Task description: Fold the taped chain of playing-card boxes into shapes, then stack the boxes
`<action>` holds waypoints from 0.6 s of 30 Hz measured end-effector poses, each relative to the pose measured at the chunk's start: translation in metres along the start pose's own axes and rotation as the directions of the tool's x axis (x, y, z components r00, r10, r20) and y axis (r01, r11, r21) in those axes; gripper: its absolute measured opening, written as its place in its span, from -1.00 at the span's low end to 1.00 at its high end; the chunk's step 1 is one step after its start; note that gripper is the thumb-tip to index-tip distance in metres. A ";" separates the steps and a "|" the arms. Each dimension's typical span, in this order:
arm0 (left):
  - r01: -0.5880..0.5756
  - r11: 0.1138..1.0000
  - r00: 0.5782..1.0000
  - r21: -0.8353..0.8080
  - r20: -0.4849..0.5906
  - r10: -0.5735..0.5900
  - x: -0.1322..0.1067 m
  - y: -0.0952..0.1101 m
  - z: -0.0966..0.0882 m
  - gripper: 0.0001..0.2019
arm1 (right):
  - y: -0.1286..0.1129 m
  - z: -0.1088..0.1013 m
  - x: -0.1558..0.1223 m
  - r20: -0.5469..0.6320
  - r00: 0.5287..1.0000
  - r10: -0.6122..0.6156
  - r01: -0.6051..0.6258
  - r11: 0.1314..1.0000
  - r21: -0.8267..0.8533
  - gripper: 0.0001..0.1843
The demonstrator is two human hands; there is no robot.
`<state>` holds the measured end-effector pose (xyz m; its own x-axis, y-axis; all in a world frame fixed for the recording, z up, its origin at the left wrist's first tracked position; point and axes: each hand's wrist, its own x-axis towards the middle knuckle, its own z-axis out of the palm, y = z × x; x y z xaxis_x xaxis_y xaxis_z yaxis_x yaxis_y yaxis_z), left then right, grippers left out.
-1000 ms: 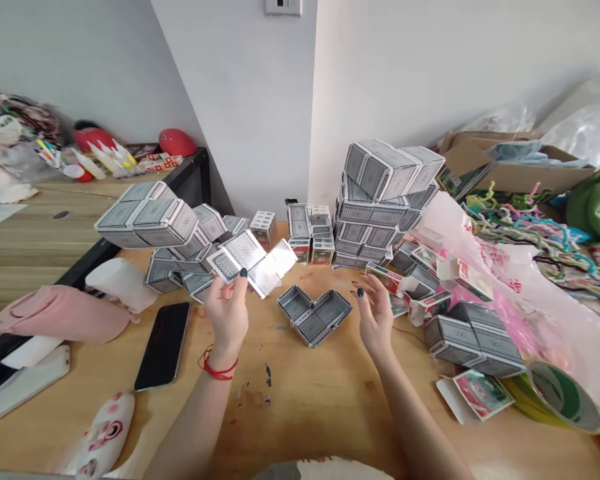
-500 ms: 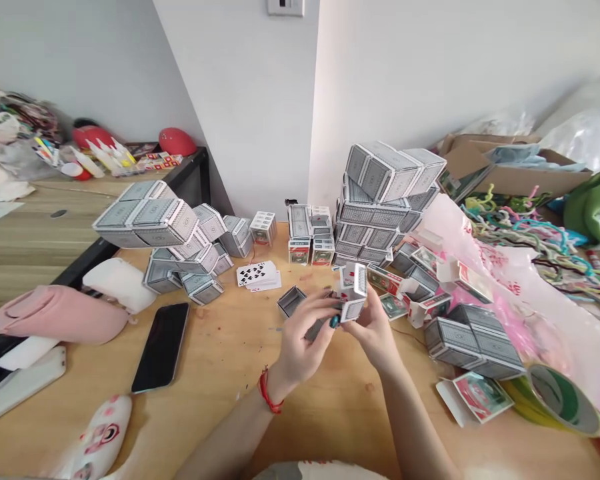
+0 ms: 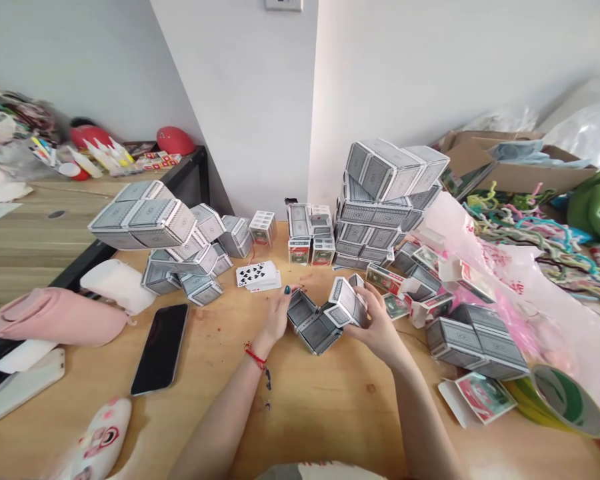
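Smooth wooden tabletop (image 3: 330,413) with a soft sheen, smooth card tray (image 3: 320,331) of stiff paper, matching paper block (image 3: 346,303), glossy phone screen (image 3: 160,350), matt visor (image 3: 75,320) (cloth, by its look), crinkled translucent plastic sheet (image 3: 503,261), fuzzy yarn-like strands (image 3: 545,233), matt cardboard box (image 3: 525,180), smooth matt wall (image 3: 260,100).

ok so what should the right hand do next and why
Perhaps ease the card box down onto the right end of the V-shaped tray: the right hand holds it tilted at that end, and the left hand is at the tray's left edge, well placed to steady it.
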<state>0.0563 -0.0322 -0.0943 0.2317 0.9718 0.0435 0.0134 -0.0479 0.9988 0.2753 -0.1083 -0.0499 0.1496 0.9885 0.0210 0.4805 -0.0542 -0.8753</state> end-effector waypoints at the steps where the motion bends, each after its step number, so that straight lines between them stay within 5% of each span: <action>1: -0.004 1.000 1.000 -0.003 0.011 0.004 -0.002 0.002 0.002 -0.46 | -0.001 -0.001 -0.001 0.036 0.999 0.017 -0.016 0.999 -0.034 -0.26; 7: -0.030 0.997 0.999 0.066 0.021 0.029 -0.008 0.002 0.009 -0.50 | -0.008 -0.010 0.003 0.214 0.977 -0.024 0.060 0.985 -0.161 -0.07; 12: -0.047 0.989 0.985 0.141 -0.161 0.070 -0.010 0.000 0.014 -0.54 | -0.017 -0.003 0.015 0.131 0.988 -0.082 0.113 0.961 -0.253 -0.32; 16: -0.282 0.910 0.879 0.304 -0.298 0.372 -0.029 0.053 0.019 -0.75 | -0.016 0.004 0.018 0.021 0.990 -0.138 0.139 0.950 -0.281 -0.38; 18: -0.443 0.876 0.881 0.191 -0.085 0.464 -0.047 0.095 0.028 -0.83 | -0.013 0.005 0.018 0.013 0.987 -0.157 0.155 0.949 -0.276 -0.40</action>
<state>0.0734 -0.0890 -0.0020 0.1274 0.8541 0.5042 0.0947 -0.5165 0.8510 0.2674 -0.0889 -0.0409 0.0609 0.9865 0.1520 0.7176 0.0625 -0.6936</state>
